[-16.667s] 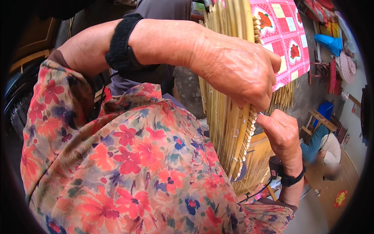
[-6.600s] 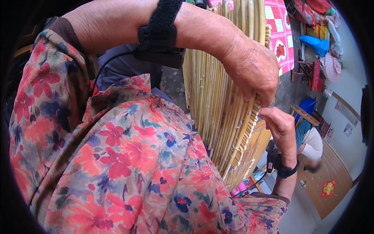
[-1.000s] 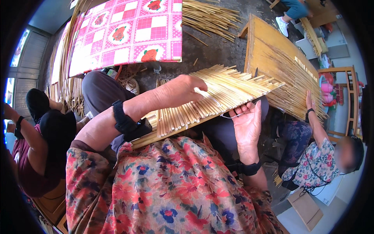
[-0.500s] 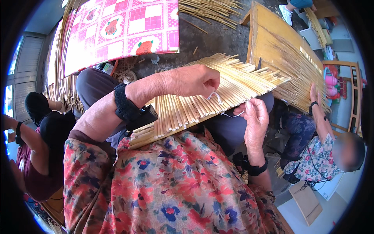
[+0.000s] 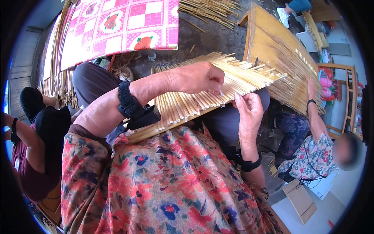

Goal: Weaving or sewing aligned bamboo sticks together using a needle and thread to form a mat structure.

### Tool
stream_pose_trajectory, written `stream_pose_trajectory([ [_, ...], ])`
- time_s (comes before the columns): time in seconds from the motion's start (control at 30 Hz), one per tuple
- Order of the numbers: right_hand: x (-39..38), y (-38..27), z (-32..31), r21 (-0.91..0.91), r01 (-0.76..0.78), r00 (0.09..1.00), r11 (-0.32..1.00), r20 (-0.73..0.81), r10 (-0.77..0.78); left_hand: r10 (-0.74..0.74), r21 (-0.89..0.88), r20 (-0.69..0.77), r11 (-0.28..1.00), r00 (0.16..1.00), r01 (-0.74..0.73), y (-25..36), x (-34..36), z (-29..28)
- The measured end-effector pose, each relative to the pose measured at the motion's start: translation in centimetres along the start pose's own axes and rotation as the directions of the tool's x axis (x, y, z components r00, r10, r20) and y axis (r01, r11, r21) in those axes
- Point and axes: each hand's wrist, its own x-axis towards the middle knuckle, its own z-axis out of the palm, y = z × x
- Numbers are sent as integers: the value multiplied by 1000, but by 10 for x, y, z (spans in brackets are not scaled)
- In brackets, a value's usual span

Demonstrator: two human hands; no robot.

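Note:
A mat of pale, straight reed stalks (image 5: 194,106) lies slanted across my lap, its stalks side by side with cut ends along the near edge. Above that edge my left hand (image 5: 200,79) is closed, and a short bit of white string (image 5: 221,93) shows below its curled fingers. My right hand (image 5: 249,111) has its thumb and fingers pinched together at the mat's near edge, toward the right. What sits between those fingertips is hidden. A thicker pole (image 5: 146,134) runs under the near ends of the stalks.
A table with a pink checked cloth (image 5: 117,27) stands ahead on the left. To the right, a wooden board (image 5: 269,35) carries more stalks, where a co-worker's hand (image 5: 311,89) rests. Another person (image 5: 37,156) sits at the left. Loose stalks (image 5: 210,9) lie on the floor ahead.
My left hand has moved slightly right and down toward the mat's edge, and less string shows. My right hand has shifted slightly up and left, closer to the left one.

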Motion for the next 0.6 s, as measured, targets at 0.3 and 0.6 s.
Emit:
stream_pose_trajectory([
  [0.3,-4,-2,-4,-20,-48,998,999,31,49,-90,4,-12,996,996,90,11,-15,-13],
  [0.6,-10,-41,-11,-610,364,930,704,202,-306,338,718,-11,658,941,-229,17,-26,-36],
])
